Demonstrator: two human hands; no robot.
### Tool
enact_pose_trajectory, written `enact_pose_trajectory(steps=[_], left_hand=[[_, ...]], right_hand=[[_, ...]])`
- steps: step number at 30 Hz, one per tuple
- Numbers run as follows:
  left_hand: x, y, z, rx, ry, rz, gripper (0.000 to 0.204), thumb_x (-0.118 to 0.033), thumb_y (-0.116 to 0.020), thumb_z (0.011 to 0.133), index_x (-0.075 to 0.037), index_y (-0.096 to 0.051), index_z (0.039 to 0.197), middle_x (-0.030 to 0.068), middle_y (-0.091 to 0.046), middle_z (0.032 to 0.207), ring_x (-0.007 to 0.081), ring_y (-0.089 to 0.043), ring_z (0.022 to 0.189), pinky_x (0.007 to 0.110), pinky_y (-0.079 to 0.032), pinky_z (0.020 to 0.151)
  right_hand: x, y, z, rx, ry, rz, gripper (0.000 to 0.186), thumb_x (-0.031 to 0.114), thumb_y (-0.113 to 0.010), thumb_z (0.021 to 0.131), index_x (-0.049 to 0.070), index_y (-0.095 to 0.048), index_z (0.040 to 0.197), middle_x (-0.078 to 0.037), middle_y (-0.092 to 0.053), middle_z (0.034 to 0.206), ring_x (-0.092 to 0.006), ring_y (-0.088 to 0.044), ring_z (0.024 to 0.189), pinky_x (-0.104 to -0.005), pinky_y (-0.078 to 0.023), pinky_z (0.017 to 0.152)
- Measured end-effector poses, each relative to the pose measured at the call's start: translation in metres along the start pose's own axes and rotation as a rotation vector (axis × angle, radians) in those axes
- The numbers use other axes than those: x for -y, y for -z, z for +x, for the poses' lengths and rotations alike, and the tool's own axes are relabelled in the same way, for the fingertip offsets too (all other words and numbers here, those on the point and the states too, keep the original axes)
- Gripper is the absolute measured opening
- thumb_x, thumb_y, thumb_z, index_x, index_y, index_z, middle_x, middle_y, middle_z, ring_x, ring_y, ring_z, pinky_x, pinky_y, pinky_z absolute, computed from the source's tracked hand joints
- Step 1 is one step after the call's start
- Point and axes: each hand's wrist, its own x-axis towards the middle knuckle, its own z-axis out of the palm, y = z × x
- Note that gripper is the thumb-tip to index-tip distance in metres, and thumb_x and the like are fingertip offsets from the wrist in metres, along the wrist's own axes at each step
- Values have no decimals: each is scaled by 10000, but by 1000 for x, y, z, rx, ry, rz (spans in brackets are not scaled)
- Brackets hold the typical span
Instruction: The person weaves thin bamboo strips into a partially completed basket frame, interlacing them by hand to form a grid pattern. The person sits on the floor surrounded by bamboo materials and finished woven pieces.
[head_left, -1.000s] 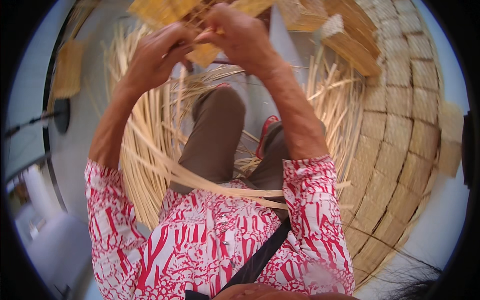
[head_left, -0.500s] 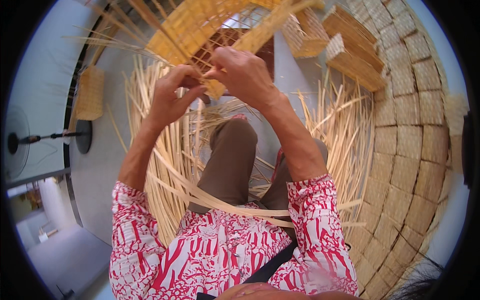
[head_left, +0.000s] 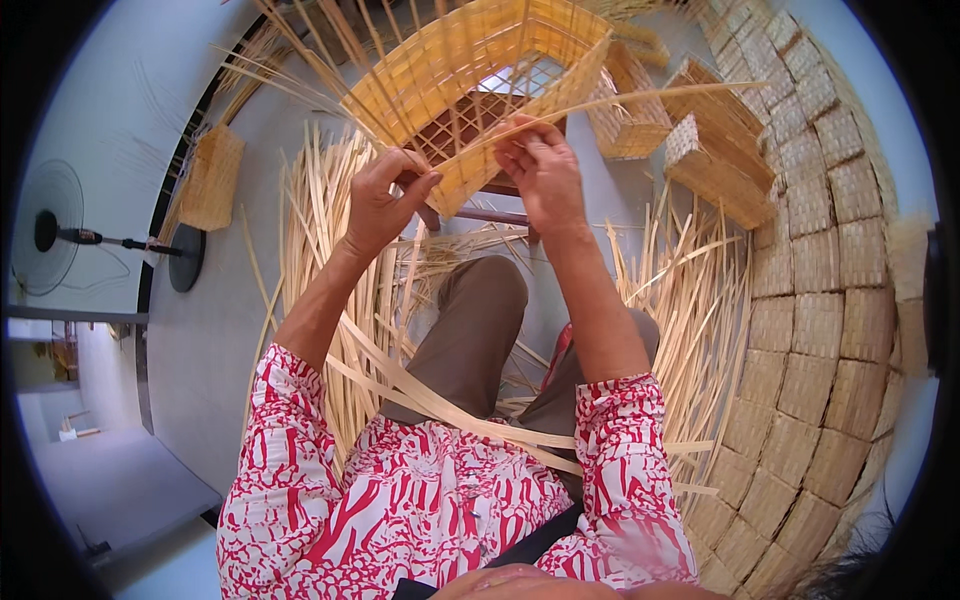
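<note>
A yellow woven basket (head_left: 463,185) with a lattice bottom and long loose stakes rests in front of me on a reddish-brown stool (head_left: 492,214). My left hand (head_left: 390,195) pinches its near-left corner between thumb and fingers. A long pale bamboo strip (head_left: 650,96) runs from that corner along the near rim and sticks out far to the right. The fingers of my right hand (head_left: 546,178) are closed on this strip at the near rim. Several stakes (head_left: 375,40) rise from the basket's left side.
Loose bamboo strips lie heaped left (head_left: 325,200) and right (head_left: 690,290) of my legs; a few cross my lap. Finished woven boxes (head_left: 725,165) stand at the right, beside a large stack of woven blocks (head_left: 810,320). A floor fan (head_left: 45,230) and another woven box (head_left: 212,178) stand left.
My right hand has moved right, away from the left hand at the corner, along the strip, which now extends out to the right. The view has shifted, showing more of the basket.
</note>
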Motion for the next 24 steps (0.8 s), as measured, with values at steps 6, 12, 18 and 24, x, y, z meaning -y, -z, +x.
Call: enact_pose_trajectory(steps=[6, 12, 18, 24], left_hand=[[8, -8, -9, -86, -59, 38, 138, -22, -811, 864, -19, -697, 943, 63, -704, 911, 100, -658, 734, 242, -540, 651], [10, -10, -19, -172, -106, 90, 164, -43, -821, 846, -27, -695, 951, 83, -693, 905, 139, -660, 707, 267, -527, 602], [9, -9, -19, -211, -154, 87, 176, -65, -827, 835, -44, -692, 946, 85, -692, 910, 226, -676, 770, 340, -531, 658], [2, -8, -17, -180, -63, -9, 153, 29, -770, 857, -8, -672, 969, 76, -669, 916, 141, -647, 741, 274, -502, 611]], right_hand=[[11, 12, 19, 512, -177, 430, 153, 177, -589, 1052, 40, -641, 1097, -116, -713, 997, -182, -710, 866, -315, -588, 770], [44, -50, -22, 683, -47, -397, 534, 192, -652, 997, -3, -514, 1475, -162, -617, 1412, -195, -601, 1192, -351, -468, 1063], [30, -43, -24, 747, 106, -524, 272, 163, -718, 954, -11, -673, 1158, -90, -635, 1228, -161, -574, 1134, -336, -476, 973], [27, -50, -27, 205, 268, -615, 210, 194, -620, 1055, 27, -649, 1178, -46, -645, 1151, -97, -601, 983, -251, -494, 845]])
